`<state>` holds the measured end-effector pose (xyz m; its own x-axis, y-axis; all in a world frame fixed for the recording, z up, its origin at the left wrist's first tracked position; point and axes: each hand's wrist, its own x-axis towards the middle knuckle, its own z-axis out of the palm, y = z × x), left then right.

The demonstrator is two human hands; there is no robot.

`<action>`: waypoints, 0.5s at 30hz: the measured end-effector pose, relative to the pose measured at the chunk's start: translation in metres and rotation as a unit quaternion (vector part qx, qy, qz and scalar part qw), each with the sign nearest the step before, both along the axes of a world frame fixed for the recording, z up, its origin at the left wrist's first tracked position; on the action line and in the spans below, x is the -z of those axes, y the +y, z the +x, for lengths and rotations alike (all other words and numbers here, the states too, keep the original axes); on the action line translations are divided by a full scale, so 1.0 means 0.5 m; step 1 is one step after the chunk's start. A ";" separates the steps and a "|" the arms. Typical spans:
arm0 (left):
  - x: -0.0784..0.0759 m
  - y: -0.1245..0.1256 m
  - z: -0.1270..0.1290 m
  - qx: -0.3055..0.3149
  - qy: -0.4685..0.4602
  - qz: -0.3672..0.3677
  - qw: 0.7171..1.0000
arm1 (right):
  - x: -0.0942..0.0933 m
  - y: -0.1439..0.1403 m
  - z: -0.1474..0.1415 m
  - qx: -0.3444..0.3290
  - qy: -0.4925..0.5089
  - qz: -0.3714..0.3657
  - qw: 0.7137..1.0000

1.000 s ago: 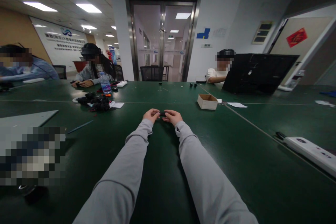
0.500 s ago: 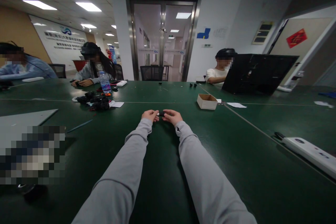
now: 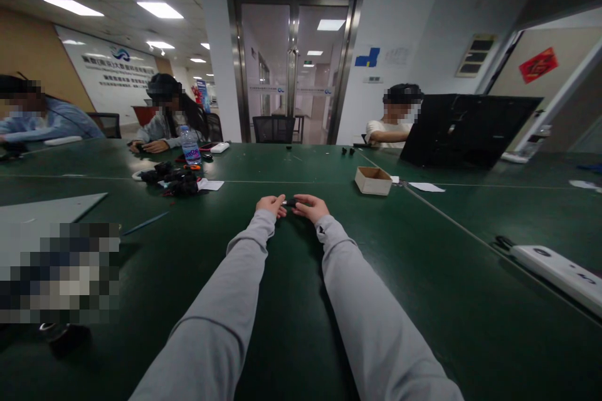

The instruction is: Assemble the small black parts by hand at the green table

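On the dark green bench (image 3: 423, 276), from the left: one clear plastic water bottle with a blue label (image 3: 189, 149) stands behind one heap of small black parts (image 3: 172, 180). At centre, the left hand (image 3: 271, 205) and right hand (image 3: 309, 207) meet, each grip pinched closed on one end of a single small black piece (image 3: 290, 203) held just above the bench. Further right sit one shallow cardboard box (image 3: 373, 180), one open black laptop (image 3: 465, 131) and one long white power strip (image 3: 557, 276).

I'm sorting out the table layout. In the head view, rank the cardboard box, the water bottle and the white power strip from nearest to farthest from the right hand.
1. Cardboard box, right of the right hand.
2. Water bottle, far left.
3. White power strip, far right edge.
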<state>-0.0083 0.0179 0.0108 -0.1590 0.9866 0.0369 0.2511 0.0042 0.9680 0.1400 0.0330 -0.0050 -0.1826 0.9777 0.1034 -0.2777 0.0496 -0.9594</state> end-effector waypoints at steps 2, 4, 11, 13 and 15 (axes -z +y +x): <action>0.001 0.001 0.000 -0.004 0.012 0.002 1.000 | 0.000 0.000 0.001 -0.001 0.001 -0.001 1.000; 0.004 0.004 -0.001 -0.006 0.024 0.005 1.000 | 0.001 0.001 0.001 -0.004 0.001 0.001 1.000; 0.012 0.008 -0.002 0.006 0.019 0.020 1.000 | -0.004 -0.004 -0.004 0.019 0.002 -0.006 1.000; 0.014 0.007 -0.001 0.022 -0.007 0.049 0.999 | -0.007 -0.004 -0.003 0.024 0.004 -0.014 1.000; 0.019 0.008 0.001 0.044 -0.021 0.088 0.995 | -0.008 -0.004 -0.001 0.030 0.006 -0.019 0.999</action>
<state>-0.0079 0.0217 0.0014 -0.0766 0.9756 0.2057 0.2019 -0.1869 0.9614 0.1396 0.0310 -0.0008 -0.1228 0.9901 0.0678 -0.2868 0.0300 -0.9575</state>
